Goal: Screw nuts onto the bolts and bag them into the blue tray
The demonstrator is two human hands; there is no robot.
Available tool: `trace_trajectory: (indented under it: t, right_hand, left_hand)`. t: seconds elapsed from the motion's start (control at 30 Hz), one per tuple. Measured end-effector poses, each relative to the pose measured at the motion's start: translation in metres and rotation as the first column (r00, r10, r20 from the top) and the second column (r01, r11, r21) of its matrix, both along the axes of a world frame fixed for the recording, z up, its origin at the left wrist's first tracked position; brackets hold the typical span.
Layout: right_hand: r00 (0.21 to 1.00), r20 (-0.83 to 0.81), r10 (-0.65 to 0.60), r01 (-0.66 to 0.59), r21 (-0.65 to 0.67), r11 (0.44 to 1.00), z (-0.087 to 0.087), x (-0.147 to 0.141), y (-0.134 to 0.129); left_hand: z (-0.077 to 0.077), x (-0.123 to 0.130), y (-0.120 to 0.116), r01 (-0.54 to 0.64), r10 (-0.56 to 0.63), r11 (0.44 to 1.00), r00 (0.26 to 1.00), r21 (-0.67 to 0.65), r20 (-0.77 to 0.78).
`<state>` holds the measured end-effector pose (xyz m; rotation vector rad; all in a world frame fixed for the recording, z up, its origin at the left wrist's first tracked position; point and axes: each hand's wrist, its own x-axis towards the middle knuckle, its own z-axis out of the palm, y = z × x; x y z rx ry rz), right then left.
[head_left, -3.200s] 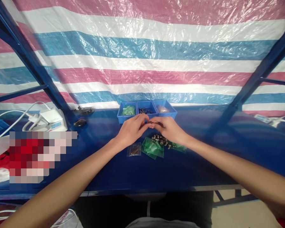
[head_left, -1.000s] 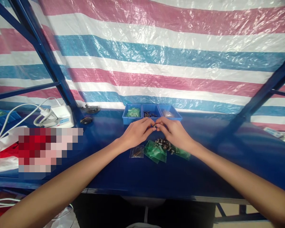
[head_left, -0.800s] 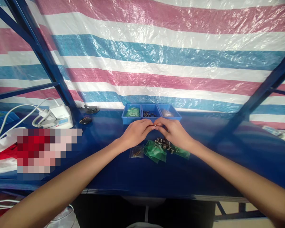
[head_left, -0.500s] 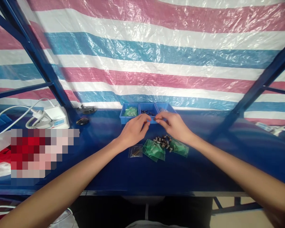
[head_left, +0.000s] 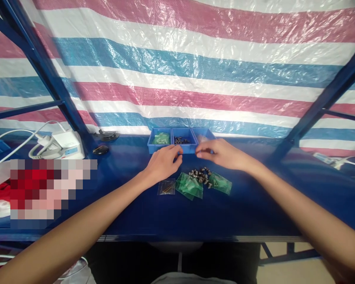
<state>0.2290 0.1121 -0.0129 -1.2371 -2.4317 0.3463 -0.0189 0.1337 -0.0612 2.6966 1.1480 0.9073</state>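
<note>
My left hand [head_left: 165, 161] hovers in front of the left and middle blue bins, its thumb and fingertips curled close together; anything between them is too small to tell. My right hand [head_left: 217, 153] is at the front of the right blue bin [head_left: 202, 136], fingers bent with the tips near the thumb; what they hold is hidden. The left bin [head_left: 154, 149] holds green packets, and the middle bin [head_left: 184, 149] holds small dark metal parts. Below the hands lie a heap of small metal parts [head_left: 201, 176], green bags [head_left: 189, 186], another green bag [head_left: 221, 183] and a clear bag [head_left: 166, 187] with brass-coloured pieces.
A white power strip [head_left: 69, 148] with plugs and cables sits at the left, near a black mouse [head_left: 101, 150] and a dark object [head_left: 108, 135]. Blue frame posts rise on both sides before a striped sheet [head_left: 195, 71]. More cables [head_left: 337, 161] lie at the right.
My hands have moved apart: the right hand shifted rightward and the left slightly left and down. The middle bin's contents show more fully. The view has shifted slightly.
</note>
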Motion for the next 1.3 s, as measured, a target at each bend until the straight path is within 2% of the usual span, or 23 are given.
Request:
trace_trajectory:
  t: [0.07,0.17,0.33,0.5,0.63,0.77,0.93,1.13,1.3]
  right_hand:
    - [0.996,0.065,0.064,-0.058,-0.086,0.995,-0.006,0.007,-0.007]
    - [0.993,0.075,0.095,-0.081,-0.163,0.983,-0.016,0.011,-0.008]
    - [0.984,0.146,0.1,-0.082,-0.121,0.989,-0.027,0.013,-0.007]
    - [0.976,0.186,0.112,-0.093,-0.108,0.99,-0.03,0.009,-0.006]
    - [0.982,0.173,0.081,-0.076,-0.035,0.997,-0.031,0.0,-0.008]
    - [0.994,0.11,0.026,-0.03,0.032,0.999,-0.036,-0.012,-0.009]
    - [0.996,-0.016,-0.089,0.09,0.077,0.993,-0.037,-0.026,-0.009]
    - [0.976,-0.193,-0.105,0.109,0.008,0.994,-0.037,-0.035,-0.013]
    - [0.958,-0.264,-0.114,0.118,-0.003,0.993,-0.039,-0.038,-0.015]
  left_hand:
    - [-0.001,0.0,0.0,0.036,-0.036,0.999,0.999,-0.001,-0.023]
    - [-0.003,0.0,0.001,0.101,-0.103,0.995,0.992,-0.027,-0.069]
    - [-0.004,0.0,0.002,0.124,-0.129,0.991,0.987,-0.054,-0.098]
    - [-0.003,0.0,0.001,0.122,-0.128,0.991,0.986,-0.06,-0.104]
    - [-0.003,0.0,0.001,0.126,-0.131,0.991,0.985,-0.052,-0.11]
    - [-0.005,0.0,0.001,0.124,-0.128,0.991,0.985,-0.042,-0.12]
    - [-0.006,-0.001,0.002,0.126,-0.131,0.991,0.985,-0.046,-0.115]
    - [-0.003,0.001,0.001,0.124,-0.127,0.992,0.987,-0.036,-0.1]
    - [0.0,0.001,-0.001,0.134,-0.136,0.991,0.987,-0.022,-0.082]
